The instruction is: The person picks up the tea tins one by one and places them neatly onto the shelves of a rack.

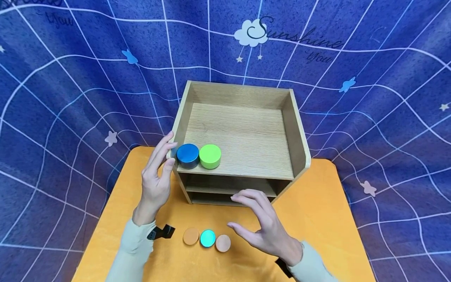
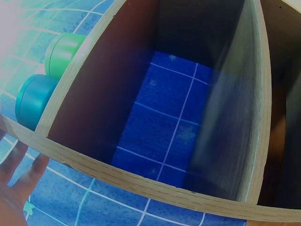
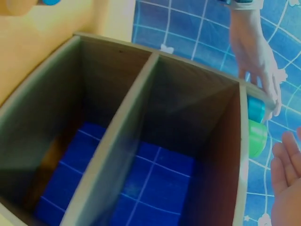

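Note:
A blue round tub [image 1: 188, 155] and a lime green one [image 1: 210, 156] stand side by side at the front left corner of a wooden shelf unit's [image 1: 243, 137] top. My left hand [image 1: 156, 184] is at the unit's left side panel, beside the blue tub, fingers extended; whether they touch the panel I cannot tell. In front of the unit, to the right, my right hand [image 1: 262, 227] hovers with fingers spread and slightly bent, holding nothing. The right wrist view shows part of that hand [image 3: 288, 181] near the green tub [image 3: 257, 139].
Three small discs lie on the orange cloth [image 1: 317, 219] before the unit: an orange one [image 1: 191, 236], a turquoise one [image 1: 208, 238] and a tan one [image 1: 223, 243]. Below the top, a divider [image 2: 256, 103] separates two open compartments. A blue gridded curtain [image 1: 225, 47] surrounds the table.

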Demonstrator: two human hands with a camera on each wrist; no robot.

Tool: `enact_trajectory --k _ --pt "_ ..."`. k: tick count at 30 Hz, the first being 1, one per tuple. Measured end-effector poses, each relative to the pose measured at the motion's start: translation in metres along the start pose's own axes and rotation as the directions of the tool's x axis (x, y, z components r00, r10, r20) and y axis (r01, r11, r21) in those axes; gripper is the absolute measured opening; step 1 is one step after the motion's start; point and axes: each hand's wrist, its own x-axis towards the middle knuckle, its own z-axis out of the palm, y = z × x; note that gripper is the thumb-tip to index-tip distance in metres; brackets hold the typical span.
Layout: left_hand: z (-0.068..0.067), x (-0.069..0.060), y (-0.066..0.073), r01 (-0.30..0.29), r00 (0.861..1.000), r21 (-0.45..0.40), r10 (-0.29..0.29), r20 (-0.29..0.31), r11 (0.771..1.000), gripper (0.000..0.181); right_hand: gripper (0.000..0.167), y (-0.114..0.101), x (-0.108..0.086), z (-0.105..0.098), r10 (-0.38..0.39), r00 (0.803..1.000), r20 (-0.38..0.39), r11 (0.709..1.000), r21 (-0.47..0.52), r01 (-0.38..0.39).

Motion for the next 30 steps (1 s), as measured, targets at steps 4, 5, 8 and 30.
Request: enact_trajectory --k 4,5,8,30 --pt "0.0 0.0 0.0 0.001 1.0 0.001 -0.001 0.0 1.0 0.027 0.047 -0.002 -0.011 0.001 0.005 1.0 0.009 1.0 0.009 -0.005" --pt "0.0 -0.001 0.0 0.002 1.0 0.0 -0.002 0.001 1.0 0.027 0.047 -0.002 -0.014 0.002 0.006 1.0 0.011 1.0 0.013 -0.007" --pt "0.0 0.0 0.0 0.002 1.0 -0.001 -0.002 0.004 1.0 0.027 0.048 -0.004 -0.023 0.006 0.011 1.0 0.024 1.0 0.014 -0.011" --pt "-0.001 -0.013 -0.027 0.023 1.0 0.008 -0.023 0.002 1.0 0.03 0.055 -0.002 -0.091 0.035 0.158 0.966 0.206 0.985 -0.096 -0.141"
